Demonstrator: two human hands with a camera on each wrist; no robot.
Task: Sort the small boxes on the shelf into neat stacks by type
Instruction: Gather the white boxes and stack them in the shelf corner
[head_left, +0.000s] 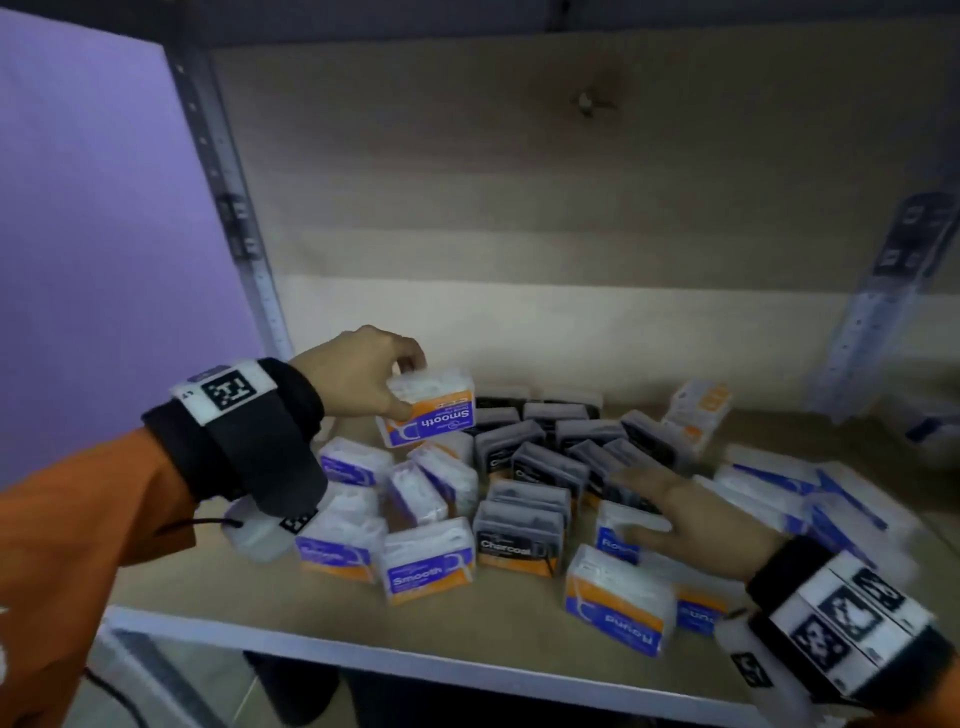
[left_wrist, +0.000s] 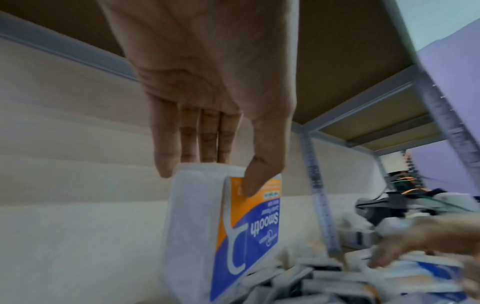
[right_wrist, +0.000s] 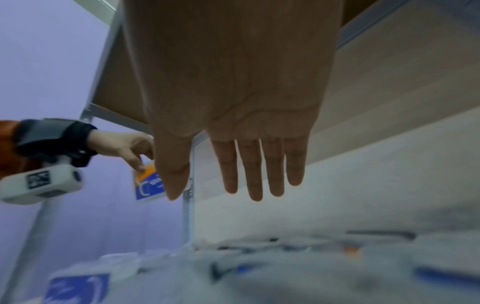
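My left hand (head_left: 400, 387) pinches a blue-and-orange "Smooth" box (head_left: 431, 410) (left_wrist: 233, 230) between thumb and fingers and holds it above the back left of the pile. The same box (right_wrist: 148, 183) shows partly in the right wrist view. My right hand (head_left: 654, 504) (right_wrist: 233, 174) hovers flat with straight fingers over the dark Charcoal boxes (head_left: 550, 457) and a blue "Round" box (head_left: 618, 535); it grips nothing. More Smooth boxes (head_left: 426, 564) lie jumbled at the front left of the shelf (head_left: 311, 618).
Long white-and-blue packs (head_left: 810, 499) lie at the right, and white-and-orange boxes (head_left: 696, 410) stand at the back right. Metal uprights (head_left: 244, 244) frame the shelf. The beige back wall (head_left: 571, 249) stands behind the pile. Bare board runs along the front edge.
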